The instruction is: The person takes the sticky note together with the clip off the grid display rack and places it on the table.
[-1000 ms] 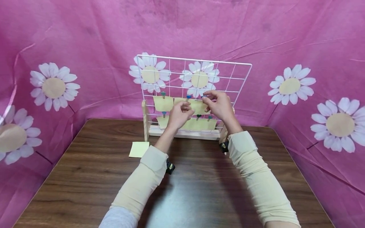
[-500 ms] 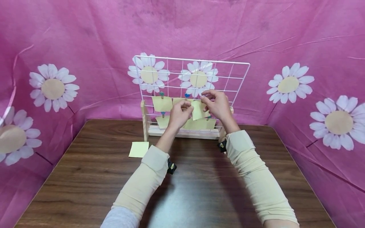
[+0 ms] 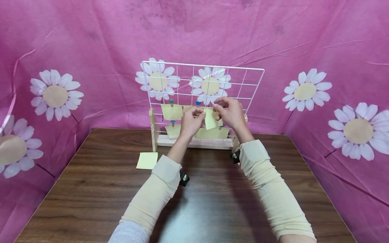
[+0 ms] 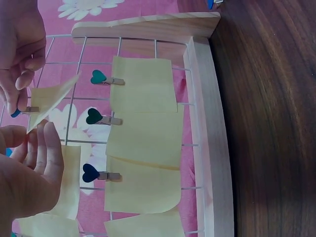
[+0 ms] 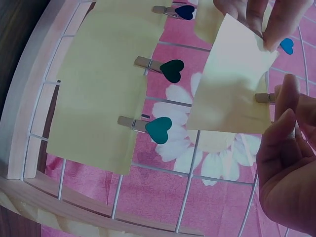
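Note:
A yellow sticky note [image 5: 229, 79] hangs at a slant in front of the white wire grid [image 3: 240, 82]. My left hand [image 3: 190, 122] pinches its upper left corner between thumb and fingertips. At the same top edge, my right hand [image 3: 231, 113] pinches a small wooden clothespin [image 5: 264, 98] with its thumb and fingers; the clothespin's jaws overlap the paper. Its blue heart [image 4: 16, 112] shows just past the fingertips in the left wrist view. Other clipped notes [image 4: 143, 85] hang in two rows, held by heart clothespins [image 5: 170, 71]; my hands hide part of the upper row.
The grid stands in a wooden frame [image 3: 153, 130] at the back of the brown table [image 3: 100, 189]. One loose sticky note [image 3: 147, 160] lies on the table left of the frame. Behind is a pink cloth [image 3: 106, 40] with daisies.
The note between my hands has swung from lying along the upper row to a forward slant, covering a dark green clothespin below. Both hands stay in nearly the same place.

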Motion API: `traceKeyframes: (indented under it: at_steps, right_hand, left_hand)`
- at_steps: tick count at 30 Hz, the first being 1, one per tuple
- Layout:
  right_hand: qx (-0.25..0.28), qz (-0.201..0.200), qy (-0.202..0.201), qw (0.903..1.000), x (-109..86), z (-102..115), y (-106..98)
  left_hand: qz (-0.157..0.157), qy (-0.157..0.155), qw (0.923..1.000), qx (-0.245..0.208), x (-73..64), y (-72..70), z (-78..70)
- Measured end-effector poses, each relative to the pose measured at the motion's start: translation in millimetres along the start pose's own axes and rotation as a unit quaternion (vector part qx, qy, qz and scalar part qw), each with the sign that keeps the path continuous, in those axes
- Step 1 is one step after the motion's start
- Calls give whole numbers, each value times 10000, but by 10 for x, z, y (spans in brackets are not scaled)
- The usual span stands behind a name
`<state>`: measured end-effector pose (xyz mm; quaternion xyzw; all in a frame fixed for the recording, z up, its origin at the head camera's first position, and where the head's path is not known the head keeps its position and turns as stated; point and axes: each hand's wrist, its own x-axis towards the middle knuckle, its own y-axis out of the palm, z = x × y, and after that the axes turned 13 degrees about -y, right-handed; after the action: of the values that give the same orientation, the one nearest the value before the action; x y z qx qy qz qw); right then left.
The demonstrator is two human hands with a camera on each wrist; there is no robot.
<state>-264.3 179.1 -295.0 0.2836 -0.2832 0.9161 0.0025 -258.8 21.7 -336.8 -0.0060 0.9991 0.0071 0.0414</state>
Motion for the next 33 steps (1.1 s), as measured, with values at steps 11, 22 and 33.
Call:
traceKeyframes:
  at_steps: [11, 22, 33]
  right_hand:
    - [4, -346, -324, 9989, -7, -11, 23]
    - [-7, -591, -418, 9974, -12, -15, 36]
    - [482, -685, -165, 9963, -46, -38, -3]
  left_hand:
    - [-66, -43, 10000, 35, 4, -19, -8]
    - [-108, -139, 9997, 159, 4, -64, 15]
    - [-128, -149, 9996, 210, -39, -194, 90]
